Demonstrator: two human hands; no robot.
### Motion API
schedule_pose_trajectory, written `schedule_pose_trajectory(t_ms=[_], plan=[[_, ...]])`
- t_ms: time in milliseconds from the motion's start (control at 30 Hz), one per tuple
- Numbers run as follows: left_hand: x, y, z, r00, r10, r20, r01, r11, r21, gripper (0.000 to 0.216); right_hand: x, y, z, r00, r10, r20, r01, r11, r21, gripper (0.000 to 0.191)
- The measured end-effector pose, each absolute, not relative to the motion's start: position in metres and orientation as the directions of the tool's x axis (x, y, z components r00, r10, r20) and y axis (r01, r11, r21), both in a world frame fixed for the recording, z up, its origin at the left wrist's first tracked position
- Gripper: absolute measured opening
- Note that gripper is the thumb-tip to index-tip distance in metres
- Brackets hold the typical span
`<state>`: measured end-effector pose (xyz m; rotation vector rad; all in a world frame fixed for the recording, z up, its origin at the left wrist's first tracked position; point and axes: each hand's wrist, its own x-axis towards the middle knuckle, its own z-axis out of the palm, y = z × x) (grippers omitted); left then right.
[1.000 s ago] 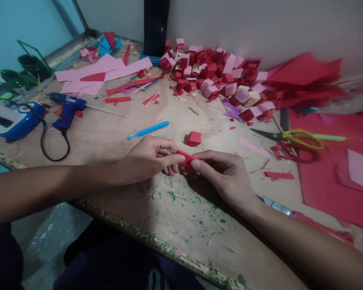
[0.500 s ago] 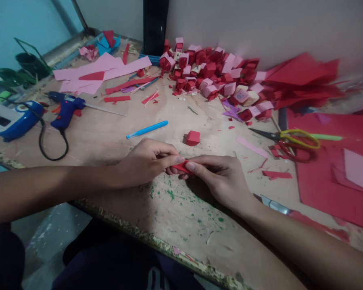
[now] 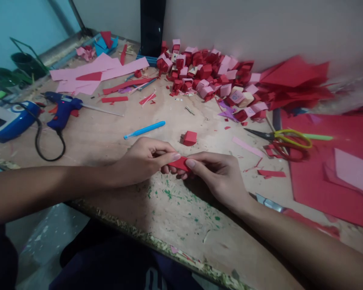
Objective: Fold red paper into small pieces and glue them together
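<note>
Fingertips [image 3: 190, 163] of both hands meet on a small folded piece of red paper [image 3: 179, 164], held just above the worn wooden tabletop [image 3: 181, 217] near its front edge. The left hand [image 3: 145, 159] pinches the piece's left end between thumb and forefinger; the right hand [image 3: 220, 177] grips the right end the same way, the other fingers curled under. The grip is narrow — a slip of either thumb could let the fold spring open or crease askew, and pulling the two ends apart too hard could tear the thin paper. Just beyond the hands sits a small red paper cube [image 3: 189, 138], near enough for a knuckle to nudge it. The yellow-handled scissors [image 3: 286, 139] lie well to the right, blades pointing toward the hands — a careless reach that way could catch them.
</note>
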<state>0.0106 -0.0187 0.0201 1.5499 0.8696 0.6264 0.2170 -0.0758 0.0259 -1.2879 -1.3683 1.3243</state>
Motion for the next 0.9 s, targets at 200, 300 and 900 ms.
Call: schedule_pose_trajectory(t_ms=[200, 300, 900], plan=[[0.012, -0.018, 0.019, 0.552, 0.827, -0.103, 0.172, 0.008, 0.985, 0.02, 0.217, -0.075, 0.026, -0.102, 0.988, -0.116, -0.021, -0.119, -0.993, 0.026], [0.013, -0.018, 0.021, 0.502, 0.863, -0.057, 0.16, -0.028, 0.987, 0.021, 0.217, -0.074, 0.026, -0.061, 0.991, -0.119, -0.032, -0.121, -0.992, 0.026], [0.023, -0.005, 0.019, 0.593, 0.805, -0.007, 0.185, -0.127, 0.975, 0.027, 0.218, -0.07, 0.019, -0.057, 0.997, -0.042, -0.081, -0.047, -0.996, 0.04]])
